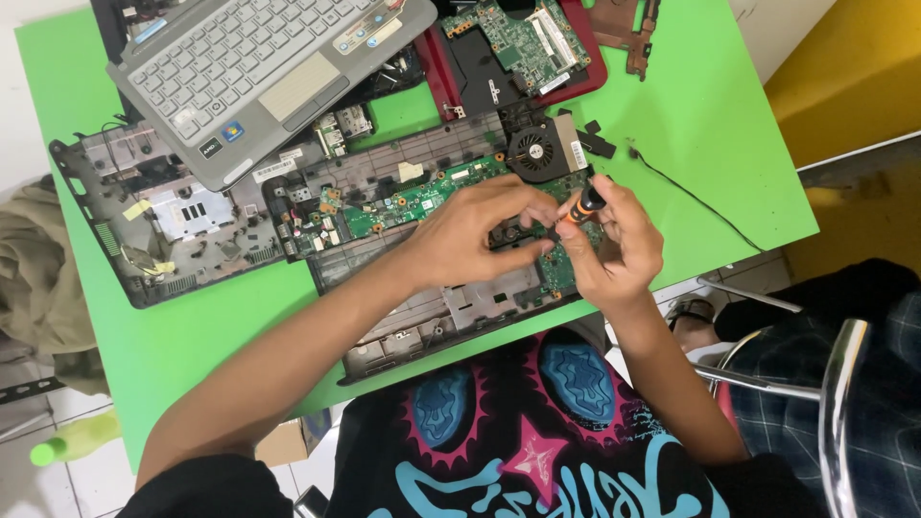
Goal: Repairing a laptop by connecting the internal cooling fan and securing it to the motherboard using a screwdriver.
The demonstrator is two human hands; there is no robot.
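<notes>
Green surface (729, 125), seen from above, carrying several opened laptops. Largest item: a black base shell (144, 221) at left, with a grey keyboard deck (240, 67) lying tilted across its upper edge. At top centre, a red shell (585, 67) holds a second green board (518, 34). In the middle, just before the person, lies an open chassis (432, 321) with its green board (422, 197) exposed and a round fan (534, 152) at the board's upper right corner.

Both hands meet above the right end of this board. The right hand (619, 245) is closed around a screwdriver (580, 206) with an orange and black handle, held tilted, its tip pointing down and left. The left hand (480, 235) has its fingertips pinched together at the tip end; whether they hold a screw or the bit itself cannot be told, since the fingers hide it.

Step in hand, by judgement: readying the driver, or a small fastener, over the board. The next move calls for a steady, upright seat of the tip.

Labels: a pale rectangular sticker (369, 34) on the deck's upper palm rest, a small square blue one (232, 130) and a dark one (210, 148) at its lower corner; a white strip label (274, 170) on the chassis edge. A thin black cable (691, 197) trails right.
</notes>
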